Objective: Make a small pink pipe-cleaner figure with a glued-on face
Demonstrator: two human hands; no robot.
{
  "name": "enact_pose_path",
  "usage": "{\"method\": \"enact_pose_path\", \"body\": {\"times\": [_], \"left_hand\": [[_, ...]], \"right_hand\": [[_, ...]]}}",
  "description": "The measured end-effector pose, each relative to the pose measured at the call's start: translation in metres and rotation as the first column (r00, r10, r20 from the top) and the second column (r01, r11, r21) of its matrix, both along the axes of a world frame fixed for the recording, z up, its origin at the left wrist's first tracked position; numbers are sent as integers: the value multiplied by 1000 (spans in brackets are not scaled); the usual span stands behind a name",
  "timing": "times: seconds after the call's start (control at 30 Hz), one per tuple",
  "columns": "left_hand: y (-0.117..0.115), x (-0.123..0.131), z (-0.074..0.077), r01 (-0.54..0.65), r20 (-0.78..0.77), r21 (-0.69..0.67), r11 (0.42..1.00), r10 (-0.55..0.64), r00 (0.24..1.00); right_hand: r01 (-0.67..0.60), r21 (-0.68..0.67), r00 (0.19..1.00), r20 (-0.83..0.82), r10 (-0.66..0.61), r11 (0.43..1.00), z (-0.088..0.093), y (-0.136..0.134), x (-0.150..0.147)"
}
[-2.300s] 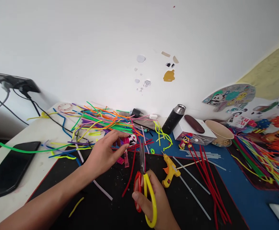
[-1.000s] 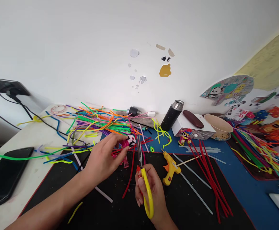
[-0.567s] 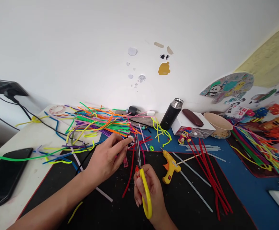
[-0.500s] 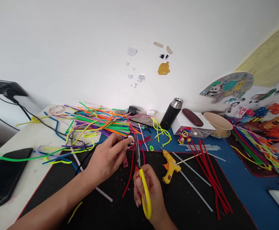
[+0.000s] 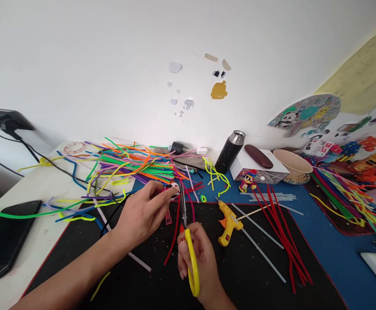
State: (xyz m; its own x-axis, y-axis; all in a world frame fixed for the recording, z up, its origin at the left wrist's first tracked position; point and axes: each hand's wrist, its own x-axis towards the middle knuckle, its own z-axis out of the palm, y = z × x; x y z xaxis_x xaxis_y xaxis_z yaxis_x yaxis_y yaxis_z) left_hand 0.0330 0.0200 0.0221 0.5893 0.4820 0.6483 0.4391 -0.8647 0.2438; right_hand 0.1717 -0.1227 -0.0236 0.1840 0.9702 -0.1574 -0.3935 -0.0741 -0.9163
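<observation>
My right hand (image 5: 197,254) is wrapped round the yellow-handled scissors (image 5: 193,265), their metal blades pointing away from me and nearly closed. My left hand (image 5: 144,209) pinches a small white piece with dark marks (image 5: 175,186), which sits right beside the blade tips. Fingers cover most of that piece, so its kind does not show. A red pipe cleaner (image 5: 174,237) lies on the black mat (image 5: 136,284) between the hands. The yellow glue gun (image 5: 229,224) rests to the right of my right hand.
Piled pipe cleaners (image 5: 136,168) spread behind my left hand. A black flask (image 5: 229,150) stands by a white box (image 5: 259,170), with a small figure (image 5: 247,181) in front. Clear glue sticks (image 5: 265,249) and red pipe cleaners (image 5: 285,237) lie right; a phone (image 5: 7,241) lies left.
The scissors and my right hand have shifted very slightly to the left, and the whole view has moved a little. Both hands keep their grip.
</observation>
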Motion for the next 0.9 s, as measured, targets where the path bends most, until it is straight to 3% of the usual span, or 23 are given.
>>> {"method": "enact_pose_path", "body": {"times": [0.9], "left_hand": [[-2, -1, -7, 14, -23, -71, 997, -15, 1000]], "right_hand": [[23, -76, 999, -40, -27, 997, 0, 0, -3]]}}
